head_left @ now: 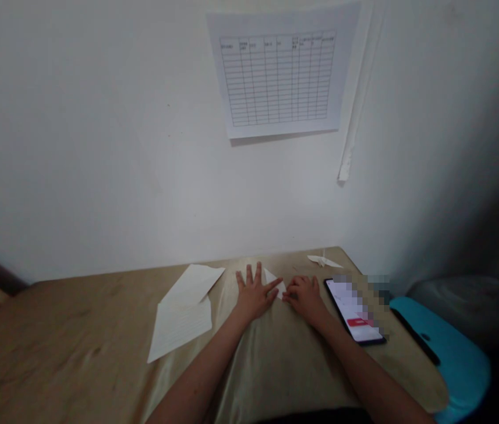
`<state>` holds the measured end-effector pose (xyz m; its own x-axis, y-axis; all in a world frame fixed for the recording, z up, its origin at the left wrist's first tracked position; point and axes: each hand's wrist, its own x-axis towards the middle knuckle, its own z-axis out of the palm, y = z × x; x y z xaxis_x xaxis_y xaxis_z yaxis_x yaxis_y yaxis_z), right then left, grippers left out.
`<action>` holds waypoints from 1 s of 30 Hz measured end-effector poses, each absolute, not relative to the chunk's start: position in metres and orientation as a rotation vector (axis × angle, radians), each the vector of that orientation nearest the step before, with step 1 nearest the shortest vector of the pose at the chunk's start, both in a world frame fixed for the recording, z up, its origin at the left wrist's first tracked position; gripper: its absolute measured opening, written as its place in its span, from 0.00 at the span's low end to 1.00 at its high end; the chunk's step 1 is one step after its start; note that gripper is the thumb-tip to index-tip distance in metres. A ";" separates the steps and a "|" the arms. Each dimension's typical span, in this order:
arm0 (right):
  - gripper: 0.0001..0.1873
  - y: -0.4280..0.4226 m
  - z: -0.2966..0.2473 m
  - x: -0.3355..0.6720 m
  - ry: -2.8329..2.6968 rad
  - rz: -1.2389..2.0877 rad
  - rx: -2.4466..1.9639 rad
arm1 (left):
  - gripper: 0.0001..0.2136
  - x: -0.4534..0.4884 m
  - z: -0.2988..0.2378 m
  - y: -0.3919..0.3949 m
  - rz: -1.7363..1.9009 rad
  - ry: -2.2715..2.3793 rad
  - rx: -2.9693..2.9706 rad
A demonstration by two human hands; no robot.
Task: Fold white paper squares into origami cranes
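A small white folded paper [275,281] lies on the cloth-covered table between my hands, its pointed end toward the wall. My left hand [253,296] rests flat to its left with fingers spread, the index finger reaching across the paper. At the paper's lower right edge, my right hand [306,297] has its fingers curled, with thumb and fingertips pinching the edge. Part of the paper is hidden under my fingers.
Loose paper sheets [183,324] overlap left of my hands. A phone [355,315] with a lit screen lies to the right. Beyond it sits a folded paper piece [323,261]. A printed table sheet [282,76] hangs on the wall. Right of the table stands a blue object [448,347].
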<state>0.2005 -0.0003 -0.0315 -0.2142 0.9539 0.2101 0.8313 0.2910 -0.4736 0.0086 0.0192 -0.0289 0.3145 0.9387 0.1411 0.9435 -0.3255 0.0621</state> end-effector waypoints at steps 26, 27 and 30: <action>0.08 -0.003 -0.029 0.201 -2.112 0.364 -1.601 | 0.26 -0.005 -0.026 0.065 -0.104 -2.033 -2.367; 0.08 -0.003 -0.029 0.201 -2.110 0.365 -1.601 | 0.26 -0.005 -0.026 0.067 -0.106 -2.028 -2.364; 0.07 -0.004 -0.029 0.201 -2.107 0.376 -1.602 | 0.25 -0.004 -0.029 0.068 -0.131 -1.991 -2.353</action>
